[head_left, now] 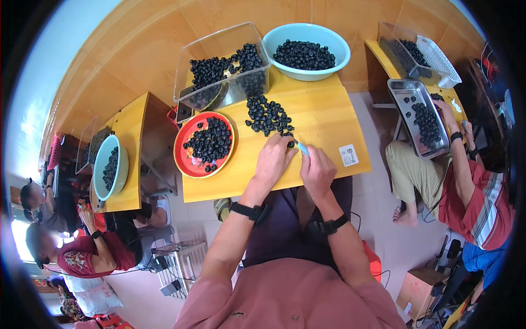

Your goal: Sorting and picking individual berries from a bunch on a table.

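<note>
L hand [274, 159] is pinching one dark berry [290, 144] at the pile's [267, 116] near edge, while R hand [316, 170], fingers clamped on a light-blue tool [303, 148], is sitting just right of the berry, tip pointing up-left toward it.

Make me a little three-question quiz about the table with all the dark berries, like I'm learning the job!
1. True or false: the red plate is empty.
2. Which hand holds the small light-blue tool? A) left hand B) right hand C) neither
3. Fill in: the loose pile of berries lies straight on the wooden ____.

Key:
1. False; berries lie on it.
2. B; the left hand rests by a berry at the pile's edge.
3. table.
</note>
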`<action>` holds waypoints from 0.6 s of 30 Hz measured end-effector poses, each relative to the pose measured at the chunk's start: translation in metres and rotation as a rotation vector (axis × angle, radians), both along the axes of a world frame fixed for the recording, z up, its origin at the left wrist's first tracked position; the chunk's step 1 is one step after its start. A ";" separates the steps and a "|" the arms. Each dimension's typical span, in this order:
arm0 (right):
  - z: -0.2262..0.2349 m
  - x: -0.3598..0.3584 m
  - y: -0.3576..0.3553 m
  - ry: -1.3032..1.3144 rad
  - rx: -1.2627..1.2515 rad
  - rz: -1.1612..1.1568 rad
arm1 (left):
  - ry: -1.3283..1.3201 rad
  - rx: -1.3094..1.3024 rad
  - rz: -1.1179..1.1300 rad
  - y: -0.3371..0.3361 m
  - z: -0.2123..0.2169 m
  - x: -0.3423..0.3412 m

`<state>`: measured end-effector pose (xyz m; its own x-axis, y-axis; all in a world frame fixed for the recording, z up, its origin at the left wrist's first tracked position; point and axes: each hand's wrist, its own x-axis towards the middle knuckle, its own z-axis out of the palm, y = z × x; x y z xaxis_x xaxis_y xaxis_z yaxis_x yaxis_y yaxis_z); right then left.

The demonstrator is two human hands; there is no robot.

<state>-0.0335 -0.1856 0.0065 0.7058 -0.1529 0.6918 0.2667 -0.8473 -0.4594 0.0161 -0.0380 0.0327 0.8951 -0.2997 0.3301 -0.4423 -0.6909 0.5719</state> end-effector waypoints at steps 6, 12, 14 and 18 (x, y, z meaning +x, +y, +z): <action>0.003 0.000 0.000 0.031 -0.001 0.009 | -0.029 0.035 0.004 0.009 0.000 -0.008; -0.001 0.000 -0.001 0.048 -0.016 0.025 | 0.126 -0.278 0.145 0.017 0.000 -0.028; 0.000 0.001 0.000 0.053 -0.026 0.034 | 0.165 -0.389 0.190 0.022 -0.004 -0.030; 0.001 0.000 0.001 0.120 -0.082 0.045 | 0.162 -0.601 0.220 0.027 -0.014 -0.029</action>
<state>-0.0331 -0.1845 0.0070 0.7889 -0.0659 0.6109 0.2524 -0.8718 -0.4199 -0.0129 -0.0113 0.0186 0.9669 0.0901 0.2387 -0.2031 -0.2944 0.9338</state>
